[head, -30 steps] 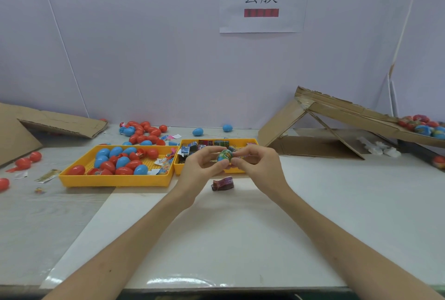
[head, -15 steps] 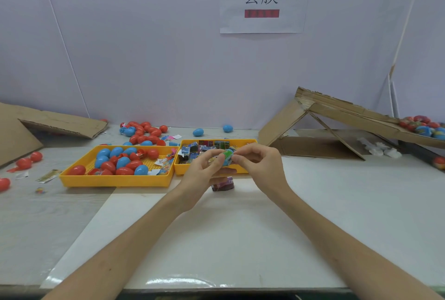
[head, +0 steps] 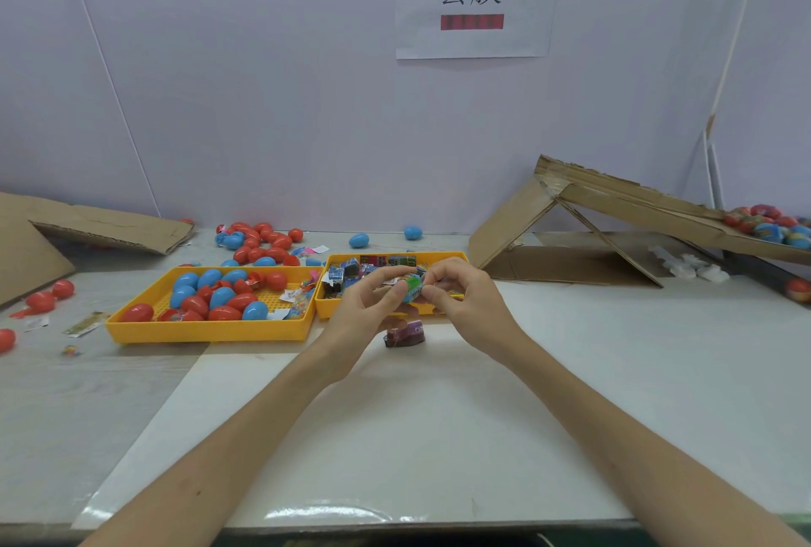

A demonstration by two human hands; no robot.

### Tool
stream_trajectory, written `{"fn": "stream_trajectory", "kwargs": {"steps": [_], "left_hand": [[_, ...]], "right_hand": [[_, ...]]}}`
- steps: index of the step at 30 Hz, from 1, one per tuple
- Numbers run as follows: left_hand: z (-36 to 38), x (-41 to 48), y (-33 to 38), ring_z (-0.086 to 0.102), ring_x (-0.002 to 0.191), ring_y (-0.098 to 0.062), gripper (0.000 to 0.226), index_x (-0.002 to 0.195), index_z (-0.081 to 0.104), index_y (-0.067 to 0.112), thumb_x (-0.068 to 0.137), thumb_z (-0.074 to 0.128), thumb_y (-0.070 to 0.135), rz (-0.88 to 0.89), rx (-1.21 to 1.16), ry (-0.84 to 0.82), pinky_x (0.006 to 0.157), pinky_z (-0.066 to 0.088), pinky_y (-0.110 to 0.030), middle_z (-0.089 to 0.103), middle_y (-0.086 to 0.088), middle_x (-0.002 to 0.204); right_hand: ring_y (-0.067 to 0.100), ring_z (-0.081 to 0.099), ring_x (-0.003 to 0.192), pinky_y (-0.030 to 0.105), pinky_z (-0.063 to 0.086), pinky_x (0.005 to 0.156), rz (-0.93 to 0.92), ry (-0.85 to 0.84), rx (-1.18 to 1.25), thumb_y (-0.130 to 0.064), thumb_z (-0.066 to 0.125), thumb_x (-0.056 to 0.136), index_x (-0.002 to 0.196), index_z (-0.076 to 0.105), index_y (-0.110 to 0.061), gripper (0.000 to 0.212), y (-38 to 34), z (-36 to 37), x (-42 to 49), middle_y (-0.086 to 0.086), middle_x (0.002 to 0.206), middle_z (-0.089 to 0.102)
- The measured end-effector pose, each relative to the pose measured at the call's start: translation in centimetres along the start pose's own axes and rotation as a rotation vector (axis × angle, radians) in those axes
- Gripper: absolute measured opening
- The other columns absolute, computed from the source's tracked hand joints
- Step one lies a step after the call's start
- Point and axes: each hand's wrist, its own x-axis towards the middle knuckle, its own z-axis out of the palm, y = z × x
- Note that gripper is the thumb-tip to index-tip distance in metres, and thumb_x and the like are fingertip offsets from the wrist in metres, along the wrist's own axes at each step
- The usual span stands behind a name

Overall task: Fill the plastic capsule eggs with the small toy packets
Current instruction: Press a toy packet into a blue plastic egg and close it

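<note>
Capsule egg (head: pixel 413 286) sits pinched between fingers (head: pixel 395 293) of left hand (head: pixel 364 310) and right hand (head: pixel 470 305).

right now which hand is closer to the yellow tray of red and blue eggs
Left. Both pinch one capsule egg: the left hand just right of the egg tray, the right hand farther right, before the packet tray.

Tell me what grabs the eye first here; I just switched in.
The left hand and right hand meet at centre, pinching a small colourful item in front of the yellow packet tray. Left of it, a larger yellow tray holds red and blue eggs, and a cardboard ramp slopes along the far right.
</note>
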Motion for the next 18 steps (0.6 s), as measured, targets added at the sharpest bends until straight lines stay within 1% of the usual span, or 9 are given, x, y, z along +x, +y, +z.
{"fn": "stream_trajectory", "kwargs": {"steps": [2,4,7,10,16,18], "left_hand": [[-0.06,-0.02,0.12,0.073,0.099,-0.025,0.04,0.125,0.066,0.024,0.088,0.063,0.038,0.005,0.01,-0.014,0.086,0.06,-0.035,0.075,-0.006,0.109],[-0.15,-0.03,0.09,0.073,0.101,-0.025,0.038,0.124,0.067,0.025,0.088,0.063,0.037,0.002,0.007,-0.033,0.088,0.06,-0.036,0.075,-0.006,0.109],[-0.22,-0.03,0.0,0.072,0.104,-0.027,0.036,0.123,0.067,0.026,0.088,0.062,0.037,-0.001,-0.001,-0.051,0.09,0.06,-0.037,0.075,-0.006,0.11],[-0.23,0.01,0.04,0.072,0.104,-0.026,0.037,0.123,0.067,0.026,0.088,0.062,0.036,0.003,-0.007,-0.068,0.09,0.06,-0.036,0.076,-0.004,0.111],[-0.35,0.04,-0.01,0.072,0.104,-0.028,0.04,0.126,0.064,0.02,0.09,0.059,0.038,0.002,-0.02,-0.073,0.087,0.06,-0.034,0.075,-0.01,0.11],[-0.32,0.01,-0.03,0.072,0.101,-0.026,0.04,0.126,0.063,0.018,0.092,0.055,0.039,-0.006,-0.042,-0.088,0.085,0.06,-0.032,0.075,-0.011,0.108]], "right_hand": [[0.023,0.066,0.097,0.044,0.057,0.087,0.007,-0.026,0.015,-0.004,0.065,0.094,0.086,0.064,-0.017,0.015,-0.02,-0.11,0.02,0.001,0.101,0.063],[0.02,0.066,0.095,0.043,0.059,0.086,0.022,-0.05,0.037,-0.004,0.063,0.095,0.085,0.063,-0.02,0.019,0.05,-0.18,0.01,-0.003,0.099,0.064],[0.019,0.067,0.091,0.045,0.06,0.086,0.043,-0.071,0.068,-0.003,0.061,0.097,0.087,0.062,-0.018,0.018,0.26,-0.28,0.04,-0.001,0.098,0.065],[0.015,0.067,0.084,0.044,0.059,0.086,0.048,-0.078,0.096,-0.002,0.061,0.097,0.087,0.063,-0.015,0.017,0.36,-0.37,0.1,-0.001,0.093,0.067],[0.013,0.07,0.079,0.034,0.059,0.077,-0.001,-0.055,0.123,-0.004,0.066,0.094,0.086,0.066,-0.015,0.014,0.34,-0.57,0.11,0.001,0.09,0.07],[0.018,0.07,0.079,0.036,0.059,0.076,-0.003,-0.033,0.162,-0.005,0.068,0.093,0.09,0.067,-0.014,0.01,0.26,-0.7,0.13,0.002,0.09,0.071]]}}
